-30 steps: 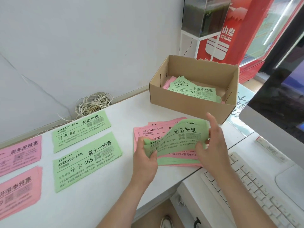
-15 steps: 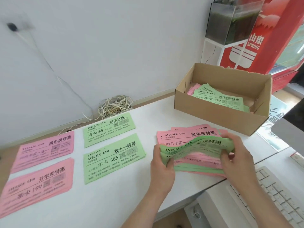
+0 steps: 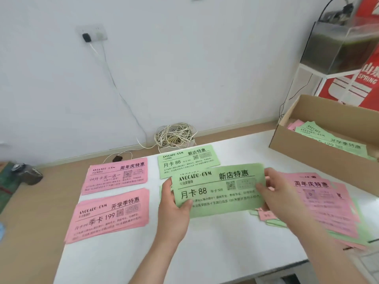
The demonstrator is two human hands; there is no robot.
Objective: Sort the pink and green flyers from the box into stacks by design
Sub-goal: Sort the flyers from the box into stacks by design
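the green flyer (image 3: 219,189) has come off the mixed pile (image 3: 320,199), pinched flat between left hand (image 3: 174,203) and right hand (image 3: 281,198), likely heading for its matching green stack (image 3: 187,158) behind.

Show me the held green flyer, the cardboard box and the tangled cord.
held green flyer (image 3: 217,191), head view, middle of its printed face.
cardboard box (image 3: 307,150), head view, near outer wall.
tangled cord (image 3: 174,136), head view, centre of the coil.

centre frame: a pale green flyer (image 3: 218,189) with black print. just above it, a green stack (image 3: 187,160) with the same print. at left, an upper pink stack (image 3: 114,177) and a lower pink stack (image 3: 108,214), both black-printed. at right, a pink-and-green mixed pile (image 3: 320,201). brown cardboard box (image 3: 320,154) at upper right. white tabletop (image 3: 205,253).
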